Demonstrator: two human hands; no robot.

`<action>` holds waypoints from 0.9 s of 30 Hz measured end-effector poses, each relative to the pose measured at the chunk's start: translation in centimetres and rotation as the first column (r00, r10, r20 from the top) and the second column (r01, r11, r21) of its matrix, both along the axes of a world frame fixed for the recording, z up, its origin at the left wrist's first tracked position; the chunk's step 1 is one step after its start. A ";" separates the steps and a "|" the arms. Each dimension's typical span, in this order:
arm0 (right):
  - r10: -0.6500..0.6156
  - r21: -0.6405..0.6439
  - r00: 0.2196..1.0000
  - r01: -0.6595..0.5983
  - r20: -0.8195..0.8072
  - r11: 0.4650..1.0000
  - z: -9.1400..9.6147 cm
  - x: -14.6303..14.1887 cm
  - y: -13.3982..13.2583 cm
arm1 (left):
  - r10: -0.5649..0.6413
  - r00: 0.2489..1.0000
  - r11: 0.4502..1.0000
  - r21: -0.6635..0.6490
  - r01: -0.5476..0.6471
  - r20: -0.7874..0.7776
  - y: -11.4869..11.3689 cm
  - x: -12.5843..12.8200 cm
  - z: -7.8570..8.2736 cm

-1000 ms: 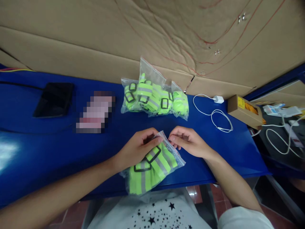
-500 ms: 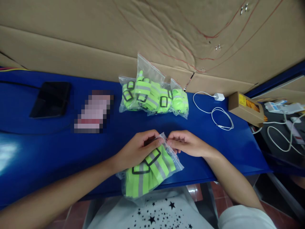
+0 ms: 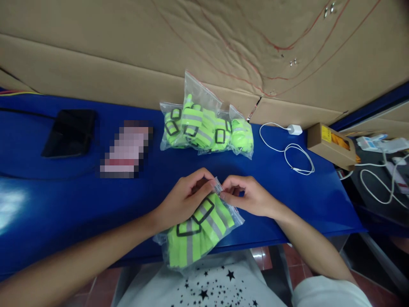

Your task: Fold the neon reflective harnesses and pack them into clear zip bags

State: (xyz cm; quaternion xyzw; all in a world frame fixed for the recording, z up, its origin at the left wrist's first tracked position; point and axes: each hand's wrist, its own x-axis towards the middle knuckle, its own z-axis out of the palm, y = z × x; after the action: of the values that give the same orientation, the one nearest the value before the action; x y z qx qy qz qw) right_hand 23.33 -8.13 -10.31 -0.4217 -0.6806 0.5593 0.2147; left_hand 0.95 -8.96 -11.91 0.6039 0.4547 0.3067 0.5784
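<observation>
Both hands met at the near edge of the blue desk, on one clear zip bag. Bag tilted, its zip edge facing up and to the right, its lower end overhanging the desk edge in front of the person's white star-print shirt. Contents: folded fluorescent-green bands with grey stripes, and two black rectangular buckles lying against the plastic.

Left hand: thumb over the upper corner of the bag, fingers curled behind, pinching the plastic. Right hand: thumb and index finger pinching the zip edge just beside the left thumb, remaining fingers curled.

Behind the hands, well apart from them, a group of similar filled bags stood side by side near the cardboard panel. To their left lay a pixelated item, details unreadable, then a black flat device. To their right: a white adapter and a loosely coiled white cable. Near the desk's right end sat a small cardboard box with a yellow label; orange material showed through its opening.
</observation>
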 end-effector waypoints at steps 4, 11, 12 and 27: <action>-0.009 0.023 0.999 0.010 -0.047 1.000 0.0 -0.5 -0.2 | -0.002 1.000 1.000 0.030 0.002 -0.011 -0.1 -0.1 0.1; -0.047 0.095 0.996 0.040 0.077 0.995 -0.6 -1.4 -0.9 | -0.008 1.000 0.999 0.053 0.008 -0.015 0.4 -0.1 0.2; -0.049 0.128 0.993 0.035 0.108 0.991 -0.8 -1.5 -1.1 | 0.004 1.000 0.997 0.072 -0.002 -0.018 0.5 -0.1 0.1; -0.023 0.115 0.994 0.035 -0.105 0.993 -2.5 -0.1 0.9 | 0.239 0.971 0.944 0.233 -0.232 -0.004 0.3 -0.7 0.6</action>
State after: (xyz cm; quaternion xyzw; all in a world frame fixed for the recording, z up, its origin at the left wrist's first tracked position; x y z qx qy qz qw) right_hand 23.26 -7.28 -12.82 -0.3886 -0.6939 0.5364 0.2823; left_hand 0.25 -8.63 -11.31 0.6130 0.4941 0.4146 0.4562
